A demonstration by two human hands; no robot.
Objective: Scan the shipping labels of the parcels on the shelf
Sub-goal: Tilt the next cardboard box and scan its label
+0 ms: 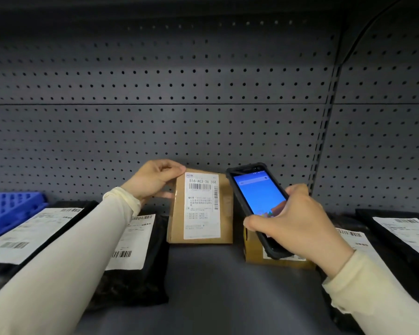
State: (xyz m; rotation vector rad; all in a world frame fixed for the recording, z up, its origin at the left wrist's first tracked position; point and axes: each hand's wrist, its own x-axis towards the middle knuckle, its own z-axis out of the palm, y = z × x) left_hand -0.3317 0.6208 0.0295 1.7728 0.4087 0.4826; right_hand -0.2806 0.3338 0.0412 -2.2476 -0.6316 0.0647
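- At the far left edge of the frame, a blue plastic crate [9, 211] is sitting on the shelf [203, 274]; what is in it cannot be told.
- Just right of it, a black poly mailer [41, 228] and a second black mailer [136, 257] are lying flat in the lower left, white labels facing up.
- The left hand [153, 180] is reaching in from the lower left and gripping the upper left corner of the brown cardboard parcel [201, 206], fingers curled round its top edge.
- This parcel is standing tilted at the centre of the frame, its long axis running up and down, and its shipping label [202, 205] is facing the camera.
- The right hand [298, 223] is closing round the lower part of the handheld scanner [259, 204], just right of the parcel. Its screen is facing the camera, so the top end will probably need turning left toward the label.
- Under the scanner, a second brown box [254, 252] is lying on the shelf.
- In the lower right, two more black mailers [402, 235] are waiting with labels up.
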